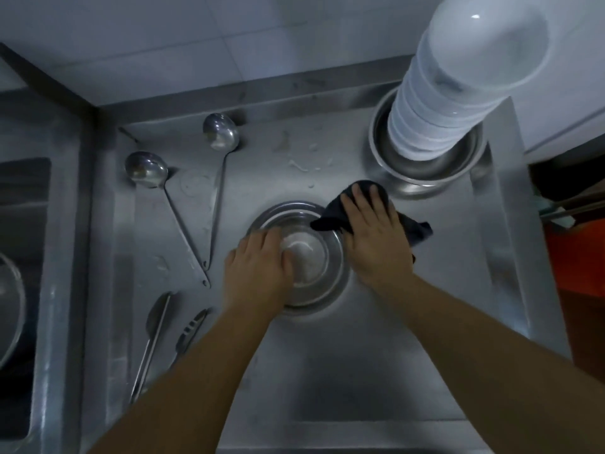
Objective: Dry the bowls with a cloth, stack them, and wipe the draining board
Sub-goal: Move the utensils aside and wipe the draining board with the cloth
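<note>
An upturned steel bowl (307,257) sits in the middle of the steel draining board (360,355). My left hand (258,273) rests on its left side, fingers curled over the base. My right hand (373,237) lies flat on a dark cloth (330,217), pressing it against the bowl's right rim and the board beside it. At the back right a tall stack of white bowls (458,93) stands upside down on steel bowls (425,172). Water drops (301,158) lie on the board behind.
Two ladles (219,136) (147,168) lie on the left of the board, with a flat turner (157,322) and a slotted utensil (193,329) below them. A sink (19,257) with a bowl in it is at the far left. A tiled wall (196,44) stands behind.
</note>
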Demonstrator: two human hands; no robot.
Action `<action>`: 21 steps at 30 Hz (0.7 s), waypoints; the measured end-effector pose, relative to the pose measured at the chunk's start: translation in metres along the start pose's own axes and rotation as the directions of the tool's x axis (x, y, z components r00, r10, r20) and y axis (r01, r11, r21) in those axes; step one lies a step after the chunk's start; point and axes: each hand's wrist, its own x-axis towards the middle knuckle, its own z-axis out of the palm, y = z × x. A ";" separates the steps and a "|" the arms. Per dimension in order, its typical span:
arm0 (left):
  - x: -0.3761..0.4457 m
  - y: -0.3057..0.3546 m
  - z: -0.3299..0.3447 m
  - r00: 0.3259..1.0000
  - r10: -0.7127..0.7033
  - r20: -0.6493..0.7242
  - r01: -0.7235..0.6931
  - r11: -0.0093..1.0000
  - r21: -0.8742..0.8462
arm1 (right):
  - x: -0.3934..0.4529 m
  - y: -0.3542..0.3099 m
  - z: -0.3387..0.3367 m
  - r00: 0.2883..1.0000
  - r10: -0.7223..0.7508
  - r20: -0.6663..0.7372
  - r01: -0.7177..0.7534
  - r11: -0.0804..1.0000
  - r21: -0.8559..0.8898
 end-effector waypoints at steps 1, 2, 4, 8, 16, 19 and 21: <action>0.008 -0.007 -0.002 1.000 0.001 -0.002 -0.001 1.000 -0.009 | 0.015 -0.007 0.003 1.000 -0.009 0.003 0.009 1.000 -0.001; 0.014 -0.014 -0.004 1.000 0.000 -0.002 0.000 1.000 -0.024 | 0.031 -0.015 0.005 1.000 0.003 0.004 -0.003 1.000 -0.004; 0.025 -0.027 -0.008 1.000 -0.008 -0.004 0.008 0.998 -0.056 | 0.066 -0.033 0.009 0.999 0.049 -0.008 -0.049 0.999 -0.014; 0.036 -0.048 -0.015 1.000 -0.002 -0.011 0.001 0.993 -0.121 | 0.142 -0.064 0.016 0.973 0.212 -0.089 -0.213 0.977 0.003; 0.051 -0.079 -0.021 0.999 0.032 0.010 -0.030 0.988 -0.150 | 0.143 -0.081 0.029 0.960 -0.271 0.062 0.275 0.960 -0.051; 0.058 -0.081 -0.023 0.998 0.056 0.013 -0.053 0.985 -0.163 | 0.112 -0.052 0.024 0.902 -0.407 0.144 0.417 0.907 -0.047; 0.060 -0.081 -0.025 0.998 0.067 0.014 -0.063 0.983 -0.171 | 0.116 -0.045 0.023 0.956 -0.286 0.070 0.291 0.954 -0.078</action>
